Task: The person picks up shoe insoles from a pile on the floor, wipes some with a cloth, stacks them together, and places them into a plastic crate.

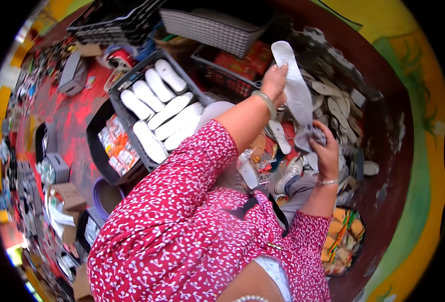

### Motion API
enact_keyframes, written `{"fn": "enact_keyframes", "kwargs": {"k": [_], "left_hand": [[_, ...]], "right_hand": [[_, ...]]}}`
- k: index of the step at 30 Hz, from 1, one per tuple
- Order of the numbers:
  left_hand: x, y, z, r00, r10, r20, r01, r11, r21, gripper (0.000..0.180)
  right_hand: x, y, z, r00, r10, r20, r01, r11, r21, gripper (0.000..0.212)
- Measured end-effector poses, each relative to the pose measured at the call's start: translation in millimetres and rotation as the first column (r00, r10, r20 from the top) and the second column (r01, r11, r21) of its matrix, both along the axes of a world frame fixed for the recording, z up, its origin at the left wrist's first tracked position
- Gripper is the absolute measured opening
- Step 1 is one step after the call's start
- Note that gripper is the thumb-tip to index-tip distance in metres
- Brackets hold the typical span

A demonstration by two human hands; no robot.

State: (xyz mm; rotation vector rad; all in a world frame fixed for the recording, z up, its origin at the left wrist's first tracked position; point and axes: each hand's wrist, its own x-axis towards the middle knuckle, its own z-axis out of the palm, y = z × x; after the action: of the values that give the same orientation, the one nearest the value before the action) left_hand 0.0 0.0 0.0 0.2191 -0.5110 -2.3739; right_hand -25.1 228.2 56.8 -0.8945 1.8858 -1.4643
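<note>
A long white shoe insole (299,95) is held upright in front of me, its broad end at the top. My left hand (274,86), wearing a pale bangle, grips it by the left edge, thumb on its face. At its lower end my right hand (326,148) is closed around a grey, crumpled, cloth-like piece (308,138), which touches or overlaps the insole's tip. Behind and below the hands lies a heap of used-looking insoles (339,113). A single insole (280,137) lies close under the held one.
To the left, a dark crate (115,95) holds several white insoles (157,113) in rows. Beside it stands a black tub (95,143) with orange-and-white packets. A woven-pattern basket (207,31) and a red-filled crate (222,75) stand at the back. A round basket of yellow pieces (344,236) sits right.
</note>
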Motion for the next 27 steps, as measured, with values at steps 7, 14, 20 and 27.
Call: {"fn": "enact_keyframes", "kwargs": {"k": [7,14,20,27], "left_hand": [[84.8,-82.5,37.3,0.983,0.183,-0.019,-0.176,0.964,0.201,0.027],[249.0,-167.2,-1.4,0.819,0.464,0.337,-0.313,0.854,-0.415,0.022],[357.1,-190.9,-24.0,-0.224,0.915,0.335,0.55,0.402,-0.732,0.025],[389.8,-226.1,-103.9,-0.014,0.931,0.364,0.267,0.355,-0.896,0.027]], "right_hand": [[28.3,10.9,-47.4,0.938,-0.135,0.321,0.147,0.989,-0.013,0.045],[14.4,17.5,-67.2,0.915,-0.176,0.362,0.221,0.971,-0.086,0.044],[18.3,15.0,-66.1,0.932,-0.195,0.305,0.213,0.977,-0.028,0.044],[23.8,11.9,-62.8,0.922,-0.208,0.326,0.208,0.978,0.034,0.044]]}}
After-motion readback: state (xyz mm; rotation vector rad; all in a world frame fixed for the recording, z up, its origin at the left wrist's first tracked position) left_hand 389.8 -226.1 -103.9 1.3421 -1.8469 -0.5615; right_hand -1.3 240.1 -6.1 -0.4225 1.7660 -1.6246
